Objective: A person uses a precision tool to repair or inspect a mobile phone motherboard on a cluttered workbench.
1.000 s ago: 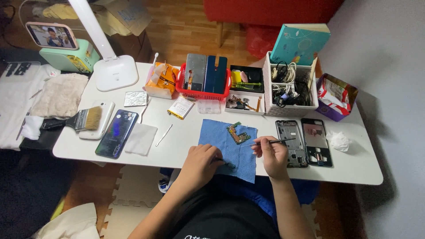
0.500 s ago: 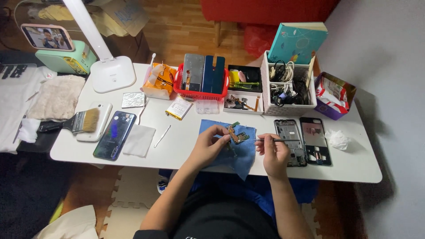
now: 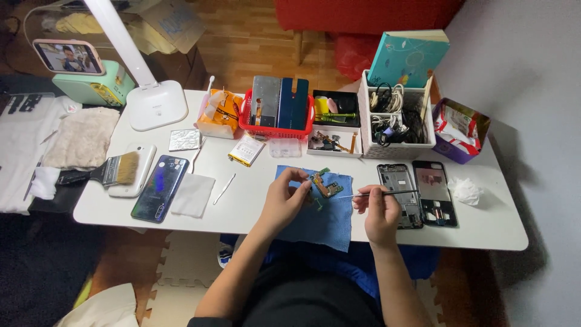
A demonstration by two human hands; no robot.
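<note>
Since the earlier frames, the left hand has been brought up from the lower part of the blue cloth to the small green circuit board, which is now pinched at its left end between thumb and fingertips and held just above the cloth. Whether the board touches the cloth cannot be told from this height. The right hand is curled closed around a thin metal tool, probably tweezers, whose tip is pointed left towards the board and lies just beside it.

The cloth is spread on the white table, directly in front of the person. Just to the right of the right hand, two stripped phone frames are laid side by side, with a crumpled white tissue near them. Behind the cloth a red basket holding flat panels is set, beside a white organiser filled with cables. Well to the left, a dark blue phone, a white cloth square and a flat brush are laid out, and a white lamp base stands behind them.
</note>
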